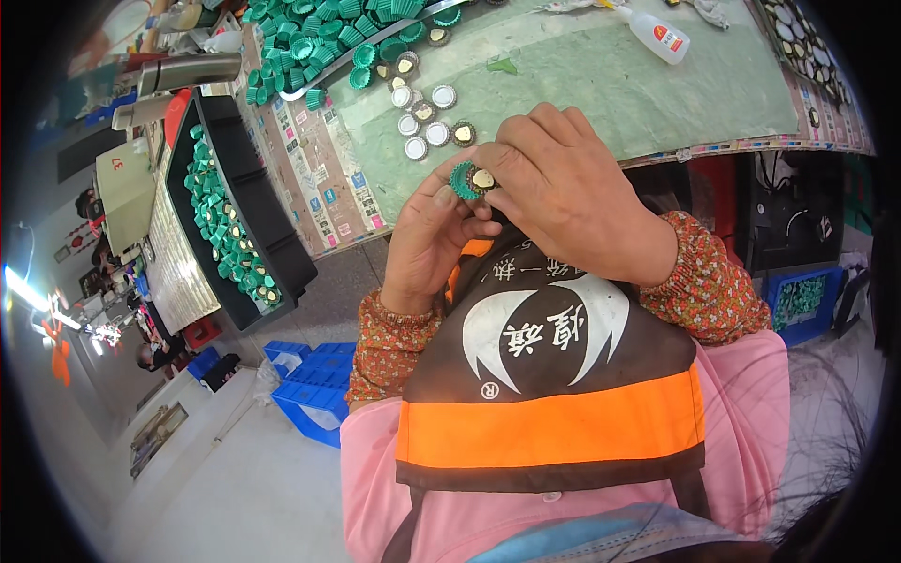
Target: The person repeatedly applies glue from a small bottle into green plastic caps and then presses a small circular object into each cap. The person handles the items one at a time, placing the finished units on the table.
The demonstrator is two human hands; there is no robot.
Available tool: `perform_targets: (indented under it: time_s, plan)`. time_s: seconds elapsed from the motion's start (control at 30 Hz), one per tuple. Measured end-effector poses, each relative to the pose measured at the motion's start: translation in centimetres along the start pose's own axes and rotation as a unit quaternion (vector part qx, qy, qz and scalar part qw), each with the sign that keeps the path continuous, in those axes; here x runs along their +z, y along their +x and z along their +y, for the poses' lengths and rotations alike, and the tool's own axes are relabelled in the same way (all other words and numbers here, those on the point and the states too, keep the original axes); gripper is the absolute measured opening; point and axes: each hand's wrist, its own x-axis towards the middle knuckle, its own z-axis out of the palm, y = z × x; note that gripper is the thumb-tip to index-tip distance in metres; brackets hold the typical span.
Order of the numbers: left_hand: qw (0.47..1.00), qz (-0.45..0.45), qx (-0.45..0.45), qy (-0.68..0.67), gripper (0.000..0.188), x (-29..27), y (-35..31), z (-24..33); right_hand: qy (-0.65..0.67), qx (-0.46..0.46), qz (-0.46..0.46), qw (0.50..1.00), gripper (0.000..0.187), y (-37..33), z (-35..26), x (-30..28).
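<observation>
My left hand pinches a small green fluted cup just above my lap, at the table's near edge. Thumb and fingertips of my right hand close on a crimped bottle cap with a pale gold disc in it, right against the cup's open side. Whether the cap sits partly inside the cup, I cannot tell. On the green mat beyond my hands lie several loose caps, some showing white faces and some gold ones.
A heap of green fluted cups covers the table's far left. A white glue bottle lies at the back right, near a tray of caps. Left of the table, a black bin holds cups with caps. Blue crates stand below.
</observation>
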Motion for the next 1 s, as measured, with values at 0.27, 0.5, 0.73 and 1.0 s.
perform_targets:
  time_s: [0.27, 0.5, 0.73, 1.0]
  plan:
    - [0.998, 0.028, 0.002, 0.053, 0.058, 1.0, -0.1, -0.1, -0.029, -0.02, -0.017, 0.999, 0.026, -0.1, -0.4, 0.2]
    - [0.998, 0.027, -0.004, 0.062, 0.056, 1.3, -0.1, -0.3, -0.015, -0.02, -0.017, 1.0, 0.027, -0.3, -0.3, 0.1]
    - [0.997, 0.027, -0.008, 0.075, 0.054, 1.6, -0.1, -0.2, -0.013, -0.018, -0.017, 1.0, 0.029, -0.4, -0.4, 0.2]
    - [0.99, 0.04, 0.019, 0.132, 0.051, 2.1, -0.4, -0.5, -0.032, -0.033, -0.013, 0.999, 0.033, -0.9, -0.3, 0.8]
